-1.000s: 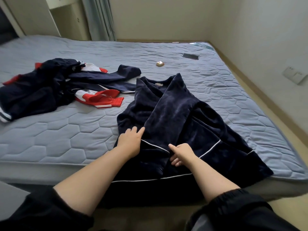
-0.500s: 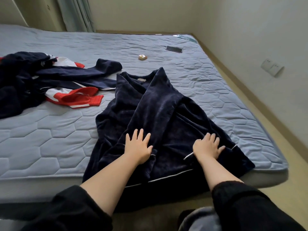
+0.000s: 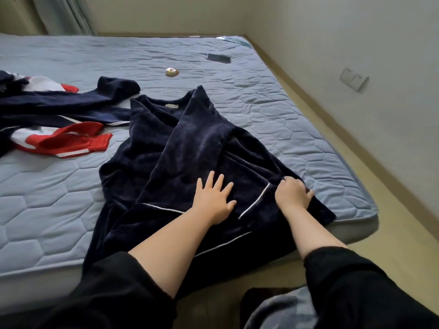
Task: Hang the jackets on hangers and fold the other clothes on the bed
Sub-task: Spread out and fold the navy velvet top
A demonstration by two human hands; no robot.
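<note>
Navy robe (image 3: 190, 148) lies lengthwise, collar far, hem near.

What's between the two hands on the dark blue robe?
In the head view, only the dark blue robe lies between the left hand and the right hand, with a thin white trim line slanting across it.

A home bedroom — quilted bed (image 3: 166, 58), curtain (image 3: 64, 15), wall socket (image 3: 353, 78), clothes (image 3: 54, 115) strewn about.
</note>
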